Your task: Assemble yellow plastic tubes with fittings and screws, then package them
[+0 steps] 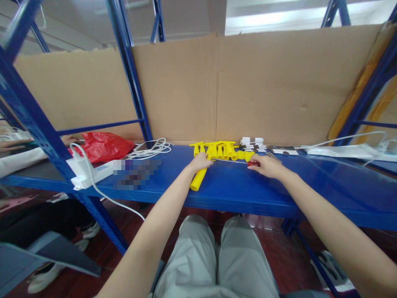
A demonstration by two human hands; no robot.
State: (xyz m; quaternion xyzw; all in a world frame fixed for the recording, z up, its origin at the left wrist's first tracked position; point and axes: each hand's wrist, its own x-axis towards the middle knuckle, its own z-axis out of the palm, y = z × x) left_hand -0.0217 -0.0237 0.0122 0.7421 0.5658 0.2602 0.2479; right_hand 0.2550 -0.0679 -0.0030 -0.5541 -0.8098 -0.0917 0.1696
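1. I see the left hand (201, 162) pinching a yellow tube (198, 181) at the blue shelf's (226, 186) near side, apparently to steady it.
2. The right hand (267, 166) grips a red handle (253, 164); its thin rod (231, 160) points left, toward the tube.
3. Yellow pieces (226, 152) lie just beyond, presumably for easy reach.

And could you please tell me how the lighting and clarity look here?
Head view: bright glare above the cardboard panel; pale reflection on the red floor; yellow tubes soft in detail; pixelated patch at left; blue posts splayed, likely lens distortion.
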